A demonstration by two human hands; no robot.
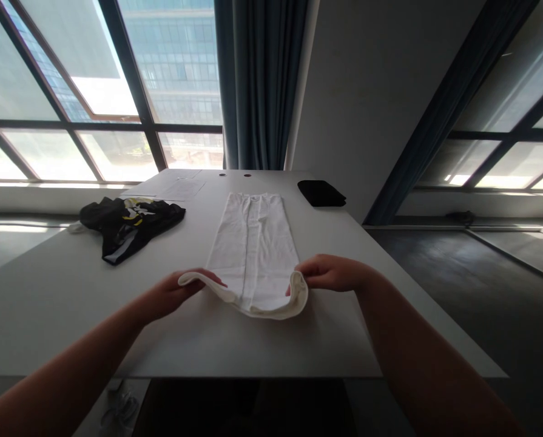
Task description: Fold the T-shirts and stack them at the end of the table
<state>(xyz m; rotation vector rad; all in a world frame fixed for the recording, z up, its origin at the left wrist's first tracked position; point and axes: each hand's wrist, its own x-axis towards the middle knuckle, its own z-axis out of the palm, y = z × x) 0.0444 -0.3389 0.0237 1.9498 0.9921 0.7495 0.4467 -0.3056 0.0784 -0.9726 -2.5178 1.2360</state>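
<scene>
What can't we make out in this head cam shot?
All head view:
Left hand: some fingers hidden by the white garment's raised edge.
Right hand: fingers partly hidden by its curled edge.
Crumpled black garment: print broken up by folds.
Two small dark things: too small to identify.

White table (253,352) — white garment (264,243), crumpled dark garment (116,221), black bundle (321,193) — probably cloth

The central garment (261,243) lies on the surface (253,352), its near end between the left hand (173,290) and right hand (330,273). A clothing bundle (116,224) lies left, a folded cloth (321,193) right and farther back, 2 discs (247,175) behind.
</scene>
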